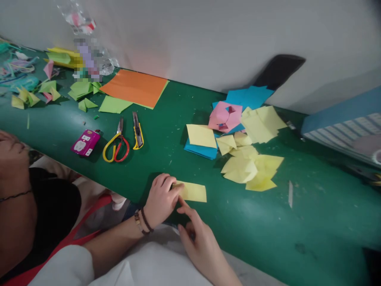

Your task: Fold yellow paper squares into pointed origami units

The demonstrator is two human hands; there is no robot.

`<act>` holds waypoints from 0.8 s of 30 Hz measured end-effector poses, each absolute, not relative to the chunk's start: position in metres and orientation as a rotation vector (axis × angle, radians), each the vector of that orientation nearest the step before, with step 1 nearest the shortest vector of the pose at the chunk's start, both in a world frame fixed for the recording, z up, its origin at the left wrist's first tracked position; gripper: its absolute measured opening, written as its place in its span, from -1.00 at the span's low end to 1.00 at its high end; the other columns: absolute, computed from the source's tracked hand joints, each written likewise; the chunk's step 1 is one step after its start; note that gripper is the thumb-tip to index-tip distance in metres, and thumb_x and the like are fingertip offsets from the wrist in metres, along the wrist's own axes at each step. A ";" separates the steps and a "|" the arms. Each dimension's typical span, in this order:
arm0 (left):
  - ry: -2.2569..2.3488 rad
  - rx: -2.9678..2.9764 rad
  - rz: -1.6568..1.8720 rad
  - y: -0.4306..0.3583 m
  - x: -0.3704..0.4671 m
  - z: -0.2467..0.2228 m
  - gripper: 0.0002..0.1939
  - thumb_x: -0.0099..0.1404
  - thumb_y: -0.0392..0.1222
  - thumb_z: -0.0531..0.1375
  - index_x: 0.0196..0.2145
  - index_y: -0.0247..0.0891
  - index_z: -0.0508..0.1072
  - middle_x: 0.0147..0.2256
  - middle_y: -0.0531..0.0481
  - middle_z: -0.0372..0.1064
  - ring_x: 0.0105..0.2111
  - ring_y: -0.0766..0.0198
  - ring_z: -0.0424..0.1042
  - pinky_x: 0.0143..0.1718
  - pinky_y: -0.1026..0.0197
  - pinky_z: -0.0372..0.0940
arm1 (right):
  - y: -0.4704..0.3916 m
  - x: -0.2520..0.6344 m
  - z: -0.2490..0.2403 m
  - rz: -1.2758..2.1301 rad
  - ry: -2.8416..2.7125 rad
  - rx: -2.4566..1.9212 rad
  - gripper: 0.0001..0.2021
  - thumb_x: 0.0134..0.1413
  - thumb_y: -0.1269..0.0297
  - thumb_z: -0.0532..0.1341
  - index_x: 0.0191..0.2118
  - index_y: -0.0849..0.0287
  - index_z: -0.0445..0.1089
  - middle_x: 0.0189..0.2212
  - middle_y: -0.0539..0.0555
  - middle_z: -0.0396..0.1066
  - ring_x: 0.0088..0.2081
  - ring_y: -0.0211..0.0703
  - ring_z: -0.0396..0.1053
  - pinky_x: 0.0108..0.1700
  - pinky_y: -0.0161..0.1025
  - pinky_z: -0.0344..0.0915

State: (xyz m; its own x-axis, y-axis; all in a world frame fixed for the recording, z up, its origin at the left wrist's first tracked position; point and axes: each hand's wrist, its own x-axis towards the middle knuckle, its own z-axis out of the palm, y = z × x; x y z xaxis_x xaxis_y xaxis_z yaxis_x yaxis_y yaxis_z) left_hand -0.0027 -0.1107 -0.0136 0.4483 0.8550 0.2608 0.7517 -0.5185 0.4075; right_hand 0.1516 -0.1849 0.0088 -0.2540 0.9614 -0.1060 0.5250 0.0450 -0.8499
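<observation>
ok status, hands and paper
Left hand on left end of yellow paper rectangle. Right hand close by, index finger extended. Scissors, utility knife clear of paper.

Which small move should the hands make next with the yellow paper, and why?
I would probably run the right hand's index finger along the yellow paper's near edge, pressing gently. The left hand covers its left end, which may steady it, and that index finger is extended toward the same end. Whether the paper is folded, I cannot tell.

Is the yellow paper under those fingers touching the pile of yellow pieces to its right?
Apart. The head view shows bare green table between the yellow paper and the pile of yellow pieces.
</observation>
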 end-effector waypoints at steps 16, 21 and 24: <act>1.407 2.458 0.632 -0.110 -0.002 -0.013 -0.74 0.32 -0.36 0.11 -0.09 -0.18 0.48 -0.17 -0.10 0.30 -0.05 0.07 0.21 -0.02 -0.01 0.25 | -0.208 0.201 -0.004 1.045 -1.244 -1.865 -0.71 0.26 0.04 0.04 -0.04 0.11 0.23 0.13 0.28 0.34 -0.73 -0.44 0.16 -0.70 -0.34 0.25; 1.302 2.514 0.479 -0.102 -0.009 -0.001 -0.75 0.35 -0.32 0.07 -0.08 -0.21 0.47 -0.16 -0.12 0.29 -0.06 0.06 0.21 -0.04 -0.03 0.24 | -0.181 0.196 0.003 0.270 -1.777 -1.813 -0.85 0.24 0.20 0.11 -0.19 0.10 0.36 -0.22 0.13 0.49 -0.42 -0.23 0.40 -0.36 -0.27 0.36; 1.156 2.539 0.343 -0.091 -0.018 0.006 -0.69 0.31 -0.39 0.07 -0.05 -0.18 0.45 -0.14 -0.10 0.29 -0.06 0.09 0.22 -0.06 0.01 0.23 | -0.161 0.177 -0.002 0.034 -2.014 -1.692 -0.89 0.26 0.31 0.10 -0.29 0.12 0.35 -0.44 0.05 0.40 -0.37 -0.16 0.35 -0.29 -0.22 0.26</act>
State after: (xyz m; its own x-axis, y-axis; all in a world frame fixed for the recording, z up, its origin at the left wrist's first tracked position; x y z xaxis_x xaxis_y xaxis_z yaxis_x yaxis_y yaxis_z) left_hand -0.0180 -0.0912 0.0064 0.6420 0.7624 0.0810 0.6832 -0.6168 0.3909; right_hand 0.1773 -0.1612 -0.0025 -0.0977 0.9281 0.3592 0.9155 0.2253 -0.3332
